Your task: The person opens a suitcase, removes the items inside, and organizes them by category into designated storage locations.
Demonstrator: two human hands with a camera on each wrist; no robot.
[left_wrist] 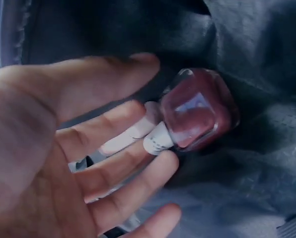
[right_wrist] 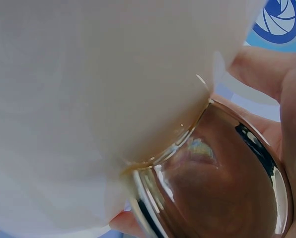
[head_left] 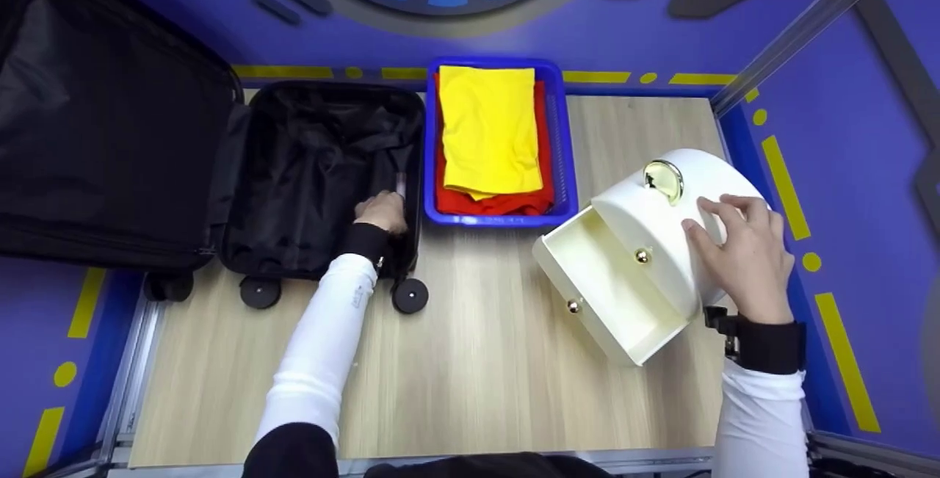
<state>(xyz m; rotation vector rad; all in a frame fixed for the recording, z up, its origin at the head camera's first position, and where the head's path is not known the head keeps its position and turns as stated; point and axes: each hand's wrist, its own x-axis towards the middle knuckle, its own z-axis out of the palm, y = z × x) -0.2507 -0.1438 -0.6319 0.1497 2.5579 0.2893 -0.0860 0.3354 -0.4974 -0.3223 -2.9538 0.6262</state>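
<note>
My left hand reaches into the right half of an open black suitcase. In the left wrist view its fingers are spread and fairly straight. Just beyond the fingertips, a small glass bottle with dark red contents and a silver-white cap lies on the black lining. A slim pale pink tube lies beside it, partly hidden by the fingers. My right hand rests on the curved top of a white drawer box, fingertips near its gold-rimmed round handle. The lower drawer is pulled out, showing a bare inside.
A blue basket at the back middle holds a folded yellow cloth over a red cloth. The suitcase lid stands raised at left. Purple printed walls enclose the wooden tabletop at the back and sides.
</note>
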